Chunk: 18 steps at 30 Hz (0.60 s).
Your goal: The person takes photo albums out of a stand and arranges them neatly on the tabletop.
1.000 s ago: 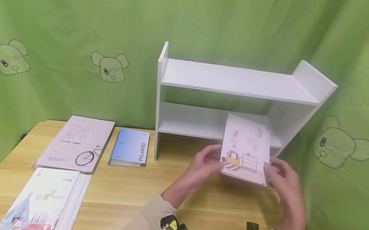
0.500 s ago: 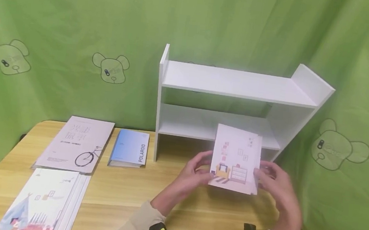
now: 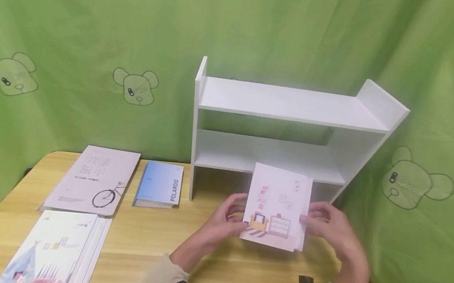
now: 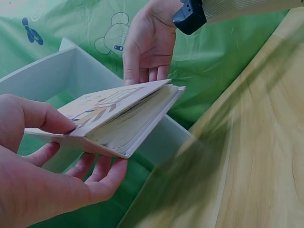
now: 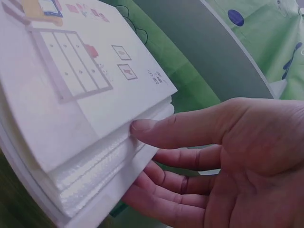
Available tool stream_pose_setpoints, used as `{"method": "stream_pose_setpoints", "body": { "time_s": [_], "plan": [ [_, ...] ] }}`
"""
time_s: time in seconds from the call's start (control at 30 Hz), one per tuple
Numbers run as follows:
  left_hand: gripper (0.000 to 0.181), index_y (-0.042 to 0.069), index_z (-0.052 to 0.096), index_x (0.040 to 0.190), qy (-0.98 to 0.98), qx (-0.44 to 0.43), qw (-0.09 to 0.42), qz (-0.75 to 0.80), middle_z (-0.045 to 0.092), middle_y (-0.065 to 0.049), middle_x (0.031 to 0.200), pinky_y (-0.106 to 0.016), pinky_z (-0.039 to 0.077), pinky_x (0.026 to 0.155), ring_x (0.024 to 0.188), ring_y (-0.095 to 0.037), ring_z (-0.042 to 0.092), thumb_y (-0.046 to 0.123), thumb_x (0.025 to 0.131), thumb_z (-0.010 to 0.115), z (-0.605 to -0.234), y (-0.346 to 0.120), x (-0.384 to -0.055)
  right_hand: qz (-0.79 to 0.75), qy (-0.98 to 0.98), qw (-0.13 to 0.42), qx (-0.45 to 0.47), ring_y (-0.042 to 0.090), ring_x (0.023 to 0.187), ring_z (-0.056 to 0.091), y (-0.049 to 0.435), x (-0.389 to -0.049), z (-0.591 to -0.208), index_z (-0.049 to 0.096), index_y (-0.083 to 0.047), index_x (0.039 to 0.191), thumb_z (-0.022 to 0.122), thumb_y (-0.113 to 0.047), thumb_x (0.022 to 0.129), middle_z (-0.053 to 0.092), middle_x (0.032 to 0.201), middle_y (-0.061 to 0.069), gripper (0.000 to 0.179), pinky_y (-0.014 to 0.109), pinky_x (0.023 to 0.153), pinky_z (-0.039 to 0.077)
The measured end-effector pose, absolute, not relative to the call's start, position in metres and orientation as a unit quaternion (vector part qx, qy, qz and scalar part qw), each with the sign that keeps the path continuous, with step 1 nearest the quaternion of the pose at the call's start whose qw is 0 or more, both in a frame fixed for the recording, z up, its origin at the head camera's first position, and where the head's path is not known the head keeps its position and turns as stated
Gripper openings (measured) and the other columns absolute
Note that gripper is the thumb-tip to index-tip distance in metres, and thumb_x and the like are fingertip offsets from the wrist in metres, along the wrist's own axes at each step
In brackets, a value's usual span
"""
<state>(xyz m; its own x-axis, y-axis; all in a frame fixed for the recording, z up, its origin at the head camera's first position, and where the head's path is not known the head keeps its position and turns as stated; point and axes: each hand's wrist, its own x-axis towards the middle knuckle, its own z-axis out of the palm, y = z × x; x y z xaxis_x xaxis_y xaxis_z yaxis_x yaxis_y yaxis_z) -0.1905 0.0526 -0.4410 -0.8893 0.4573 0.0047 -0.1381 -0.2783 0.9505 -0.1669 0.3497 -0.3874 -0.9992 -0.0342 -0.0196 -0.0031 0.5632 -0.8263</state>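
Observation:
A small white photo album (image 3: 275, 198) with a drawn yellow armchair and dresser on its cover is held above the table, in front of the shelf. My left hand (image 3: 222, 222) grips its spine side, thumb on the front cover and fingers underneath, as the left wrist view shows. On the opposite side my right hand (image 3: 334, 231) holds the loose edge. In the right wrist view, the right thumb (image 5: 171, 128) lies at the cover's edge over the thick pages (image 5: 95, 175), with the other fingers below the back cover.
The white two-tier shelf (image 3: 277, 103) stands at the back of the wooden table (image 3: 147, 254). To its left lie a blue album marked POLAROID (image 3: 159, 183) and a pale album with a bicycle (image 3: 92, 180). Nearer, albums with a tent cover (image 3: 55, 243) lie overlapping. Green curtain (image 3: 98, 19) surrounds the table.
Both hands have brought the album down and to the left, toward the person and away from the shelf. The albums on the table have stayed put.

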Motion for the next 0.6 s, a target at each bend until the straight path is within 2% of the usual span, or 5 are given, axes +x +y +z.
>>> {"method": "stream_pose_setpoints", "body": {
  "time_s": [0.13,0.33,0.6],
  "plan": [
    [0.074,0.017,0.045,0.152,0.566,0.140,0.194,0.789,0.056,-0.019,0.134,-0.039,0.062,0.083,0.110,-0.030,0.064,-0.009,0.085,0.066,-0.443,0.045,-0.189,-0.475,0.880,0.013,-0.021,0.027,0.099,0.067,0.346,-0.169,-0.389,0.048,0.013,0.133,0.077,-0.017,0.092,0.062,0.120,0.028,0.058,0.034,0.081,0.061],
    [0.074,0.018,0.044,0.153,0.571,0.141,0.192,0.786,0.056,-0.020,0.135,-0.043,0.061,0.088,0.115,-0.033,0.063,-0.007,0.087,0.067,-0.443,0.037,-0.187,-0.483,0.875,0.016,-0.025,0.031,0.099,0.068,0.340,-0.169,-0.388,0.049,0.011,0.132,0.078,-0.017,0.092,0.062,0.119,0.028,0.057,0.037,0.080,0.062],
    [0.097,0.035,0.033,0.159,0.585,0.148,0.204,0.771,0.052,-0.021,0.139,-0.046,0.062,0.084,0.107,-0.035,0.067,-0.016,0.082,0.065,-0.456,0.020,-0.187,-0.456,0.888,0.033,-0.044,0.028,0.096,0.068,0.329,-0.172,-0.388,0.052,0.005,0.129,0.079,-0.020,0.090,0.063,0.118,0.023,0.054,0.040,0.082,0.061]
  ]
}}
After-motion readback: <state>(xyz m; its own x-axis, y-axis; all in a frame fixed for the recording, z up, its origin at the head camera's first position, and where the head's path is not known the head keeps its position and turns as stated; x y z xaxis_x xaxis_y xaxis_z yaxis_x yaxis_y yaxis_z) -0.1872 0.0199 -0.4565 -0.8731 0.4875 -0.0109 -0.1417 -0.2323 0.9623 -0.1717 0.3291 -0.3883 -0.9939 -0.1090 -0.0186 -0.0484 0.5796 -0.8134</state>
